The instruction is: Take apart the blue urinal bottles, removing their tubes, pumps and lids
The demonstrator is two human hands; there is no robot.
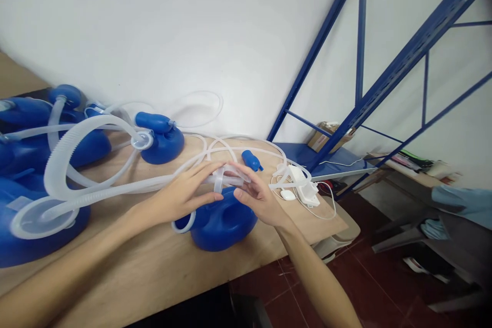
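Observation:
Above a blue plastic urinal bottle [226,228] with a white-rimmed mouth, I have both hands around a translucent plastic tube [218,180]. My left hand [184,190] comes in from the left, fingers curved over the tube and thumb pointing right. From the right, my right hand [259,196] closes its bent fingers and thumb on the tube's other side. The two hands' fingertips nearly meet, partly hiding the tube's joint. A ribbed translucent hose [115,189] runs left from behind my left hand. Just behind my right hand lies a small blue bottle-shaped piece [251,160].
More blue bottles [163,144] with hoses crowd the wooden table's [154,261] left side. A white funnel-like cup [26,220] sits at front left. A white power strip [304,187] and cables lie at right. Blue metal shelving [326,25] rises beyond the table's right edge.

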